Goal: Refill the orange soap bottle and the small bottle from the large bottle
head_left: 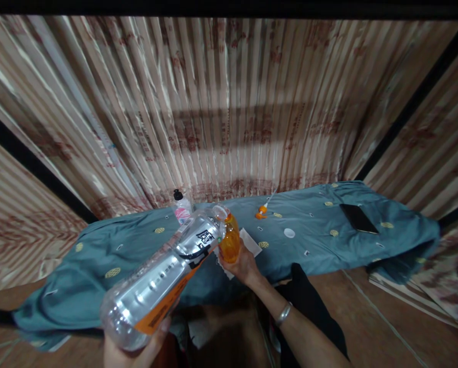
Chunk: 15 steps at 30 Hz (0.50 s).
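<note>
My left hand (137, 352) is closed round the lower end of a large clear plastic bottle (163, 276) with a silver and orange label. The bottle is tilted, its neck up and to the right, and its mouth meets the top of a small orange bottle (230, 240). Whether any liquid passes between them I cannot tell. Wrapped round the orange bottle is my right hand (243, 263), with a silver bangle on the wrist. An orange pump head (262, 210) with a pale tube lies apart on the cloth, behind and to the right.
A blue-green patterned cloth (309, 245) covers the table. A clear bottle with a black cap (182, 207) stands at the back left. White paper (251, 242) lies beside my right hand. A dark flat phone-like object (359, 219) rests at the right. Striped curtains (229, 112) hang behind.
</note>
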Available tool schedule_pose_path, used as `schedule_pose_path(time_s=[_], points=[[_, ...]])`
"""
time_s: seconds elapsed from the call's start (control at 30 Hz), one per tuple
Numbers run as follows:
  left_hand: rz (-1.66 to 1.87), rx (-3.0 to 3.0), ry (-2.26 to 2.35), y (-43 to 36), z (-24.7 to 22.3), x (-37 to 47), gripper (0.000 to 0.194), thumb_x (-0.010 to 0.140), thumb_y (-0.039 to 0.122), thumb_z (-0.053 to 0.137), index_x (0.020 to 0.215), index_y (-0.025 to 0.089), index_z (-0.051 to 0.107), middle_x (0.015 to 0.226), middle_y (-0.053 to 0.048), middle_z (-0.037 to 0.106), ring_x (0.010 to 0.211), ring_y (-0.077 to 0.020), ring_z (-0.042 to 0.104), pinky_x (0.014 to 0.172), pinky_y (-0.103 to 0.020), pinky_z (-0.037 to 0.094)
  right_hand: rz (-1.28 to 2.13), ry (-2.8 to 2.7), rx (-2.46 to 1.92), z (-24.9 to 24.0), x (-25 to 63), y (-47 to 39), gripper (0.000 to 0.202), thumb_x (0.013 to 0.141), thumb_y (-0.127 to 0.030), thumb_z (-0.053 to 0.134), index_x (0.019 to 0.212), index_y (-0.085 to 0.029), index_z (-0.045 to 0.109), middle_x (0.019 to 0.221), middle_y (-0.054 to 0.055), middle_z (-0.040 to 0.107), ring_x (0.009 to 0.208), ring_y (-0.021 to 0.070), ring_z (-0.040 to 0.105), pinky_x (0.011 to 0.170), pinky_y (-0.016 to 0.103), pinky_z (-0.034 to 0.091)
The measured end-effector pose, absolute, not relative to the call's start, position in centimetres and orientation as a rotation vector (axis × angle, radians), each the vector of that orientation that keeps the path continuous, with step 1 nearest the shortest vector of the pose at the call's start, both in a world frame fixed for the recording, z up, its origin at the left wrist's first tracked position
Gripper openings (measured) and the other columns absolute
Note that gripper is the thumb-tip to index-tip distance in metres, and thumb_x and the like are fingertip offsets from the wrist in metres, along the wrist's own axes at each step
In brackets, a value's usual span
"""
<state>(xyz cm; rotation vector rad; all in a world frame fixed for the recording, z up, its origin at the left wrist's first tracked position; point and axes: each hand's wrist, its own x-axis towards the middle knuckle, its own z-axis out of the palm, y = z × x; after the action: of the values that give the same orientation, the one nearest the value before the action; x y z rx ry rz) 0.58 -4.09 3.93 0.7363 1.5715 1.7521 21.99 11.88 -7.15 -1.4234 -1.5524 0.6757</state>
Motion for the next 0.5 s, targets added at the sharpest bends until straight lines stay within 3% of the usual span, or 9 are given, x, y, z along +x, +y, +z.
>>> schedule_pose_path(time_s=[0.17,0.5], points=[[1.786,0.766,1.618,-3.88,3.66,0.44,0.102,0.044,0.041,0.100,0.136,0.018,0.063,0.115,-0.011,0.076,0.104,-0.0361,0.073,0.099,-0.049,0.059,0.678,-1.557,-1.422,-7.27,21.89,11.98,0.058,0.072,-0.046,0.078,0.123,-0.026,0.058,0.101,0.008,0.077,0.091,0.0332,0.077,0.081,0.049,0.064],[1.783,0.776,1.590,-3.96,4.60,1.25,0.106,0.043,0.038,0.101,0.139,0.019,0.060,0.121,-0.012,0.073,0.108,-0.0356,0.072,0.100,-0.049,0.058,0.626,-1.562,-1.429,-7.81,21.86,12.06,0.063,0.070,-0.048,0.077,0.125,-0.023,0.059,0.101,0.007,0.079,0.092,0.0321,0.078,0.082,0.048,0.064]])
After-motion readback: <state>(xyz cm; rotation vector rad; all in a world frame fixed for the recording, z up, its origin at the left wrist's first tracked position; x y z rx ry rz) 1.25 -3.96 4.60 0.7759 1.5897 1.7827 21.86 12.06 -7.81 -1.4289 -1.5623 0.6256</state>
